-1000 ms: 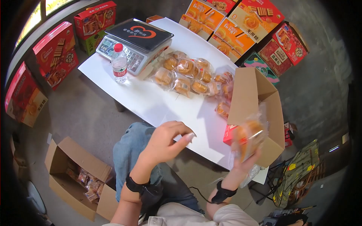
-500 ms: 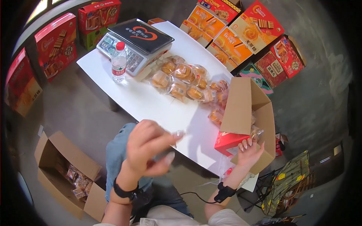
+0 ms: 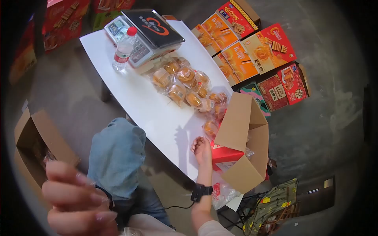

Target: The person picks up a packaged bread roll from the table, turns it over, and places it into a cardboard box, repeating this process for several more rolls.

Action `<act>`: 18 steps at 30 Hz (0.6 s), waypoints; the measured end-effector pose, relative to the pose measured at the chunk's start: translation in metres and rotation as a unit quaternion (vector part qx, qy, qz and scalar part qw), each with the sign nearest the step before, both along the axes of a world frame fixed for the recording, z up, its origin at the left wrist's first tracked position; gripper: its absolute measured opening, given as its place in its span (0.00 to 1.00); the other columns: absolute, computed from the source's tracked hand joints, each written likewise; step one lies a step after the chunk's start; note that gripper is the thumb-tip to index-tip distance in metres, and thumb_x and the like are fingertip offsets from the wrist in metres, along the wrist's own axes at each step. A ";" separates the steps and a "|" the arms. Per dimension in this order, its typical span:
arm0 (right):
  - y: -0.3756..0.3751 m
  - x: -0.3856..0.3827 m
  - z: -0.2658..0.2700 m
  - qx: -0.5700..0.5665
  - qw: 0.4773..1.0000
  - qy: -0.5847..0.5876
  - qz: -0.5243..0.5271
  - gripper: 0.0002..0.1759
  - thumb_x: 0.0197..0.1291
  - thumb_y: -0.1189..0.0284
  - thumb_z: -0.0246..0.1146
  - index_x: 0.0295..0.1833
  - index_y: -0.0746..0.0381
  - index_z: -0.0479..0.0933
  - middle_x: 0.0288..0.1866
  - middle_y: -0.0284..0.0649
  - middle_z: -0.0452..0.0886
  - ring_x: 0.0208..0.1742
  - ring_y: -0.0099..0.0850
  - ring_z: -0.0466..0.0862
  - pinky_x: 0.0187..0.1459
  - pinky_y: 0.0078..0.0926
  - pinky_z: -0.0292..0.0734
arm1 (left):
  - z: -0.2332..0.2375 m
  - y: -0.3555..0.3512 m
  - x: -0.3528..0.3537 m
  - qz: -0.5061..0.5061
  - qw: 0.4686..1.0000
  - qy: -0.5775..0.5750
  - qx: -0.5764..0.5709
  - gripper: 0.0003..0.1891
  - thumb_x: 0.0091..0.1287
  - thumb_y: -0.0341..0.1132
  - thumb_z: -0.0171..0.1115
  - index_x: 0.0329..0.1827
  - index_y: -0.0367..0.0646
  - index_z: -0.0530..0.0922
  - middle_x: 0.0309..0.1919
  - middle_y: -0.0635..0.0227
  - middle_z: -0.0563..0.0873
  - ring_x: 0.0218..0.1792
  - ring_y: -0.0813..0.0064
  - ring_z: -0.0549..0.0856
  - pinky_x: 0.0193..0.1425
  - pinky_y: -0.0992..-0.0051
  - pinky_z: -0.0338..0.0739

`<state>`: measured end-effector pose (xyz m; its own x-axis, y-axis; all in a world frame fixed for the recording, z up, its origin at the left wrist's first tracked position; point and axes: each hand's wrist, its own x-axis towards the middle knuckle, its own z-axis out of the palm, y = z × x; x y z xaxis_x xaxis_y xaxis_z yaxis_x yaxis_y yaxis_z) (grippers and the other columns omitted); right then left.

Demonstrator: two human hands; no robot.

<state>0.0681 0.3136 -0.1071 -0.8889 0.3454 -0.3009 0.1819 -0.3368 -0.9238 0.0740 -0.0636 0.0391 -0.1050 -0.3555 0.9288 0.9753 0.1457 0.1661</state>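
Observation:
My left hand (image 3: 80, 200) is raised close to the camera at the lower left. Its fingers are loosely bent with gaps between them, and I see nothing in it. Over the front edge of the white table (image 3: 159, 118), my right hand (image 3: 201, 149) hovers with loosely curled fingers, apparently empty. Beside it is the red printed side of an open cardboard carton (image 3: 233, 126), flaps up. Clear wrapping shows inside the carton; the rest of its contents is hidden. Just beyond my right hand lie several individually wrapped round buns (image 3: 185, 74), spread across the table.
A scale (image 3: 143, 33) and a red-capped water bottle (image 3: 123, 51) stand at the table's far left. Printed food boxes (image 3: 252, 51) line the floor behind. Another open carton (image 3: 43, 137) is at lower left. A plastic bag (image 3: 224, 194) hangs below the right carton.
My right hand has left the carton's opening and moved left, over the table edge. My left hand has dropped down and left, closer to the camera. The view has shifted.

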 end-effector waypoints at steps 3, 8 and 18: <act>0.016 -0.036 -0.024 -0.126 0.987 -0.062 -0.072 0.23 0.60 0.51 0.52 0.35 0.64 0.70 0.25 0.38 0.71 0.24 0.30 0.69 0.23 0.24 0.63 | 0.003 -0.012 -0.003 -0.023 0.997 0.065 -0.037 0.29 0.70 0.43 0.39 0.67 0.88 0.39 0.30 0.67 0.71 0.27 0.72 0.68 0.28 0.67 0.64; 0.052 -0.064 -0.039 -0.304 0.942 -0.082 -0.114 0.30 0.53 0.43 0.56 0.33 0.63 0.71 0.24 0.37 0.72 0.23 0.27 0.70 0.18 0.17 0.59 | -0.002 0.009 0.009 -0.021 0.998 -0.063 0.004 0.14 0.64 0.38 0.49 0.53 0.62 0.67 0.28 0.69 0.74 0.26 0.72 0.71 0.29 0.72 0.65; 0.065 -0.071 -0.076 -0.230 0.953 0.042 -0.190 0.22 0.55 0.48 0.59 0.27 0.58 0.71 0.15 0.26 0.66 0.15 0.17 0.66 0.13 0.11 0.55 | -0.058 0.076 -0.064 -0.208 0.953 -0.193 -0.112 0.15 0.63 0.29 0.46 0.51 0.38 0.71 0.21 0.69 0.75 0.21 0.75 0.72 0.29 0.74 0.67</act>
<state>-0.0032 0.3789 -0.1833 -0.7534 0.4954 -0.4323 -0.1016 -0.7373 -0.6679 0.0102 0.0127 -0.0189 -0.5419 -0.0071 0.8404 0.8295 -0.1656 0.5334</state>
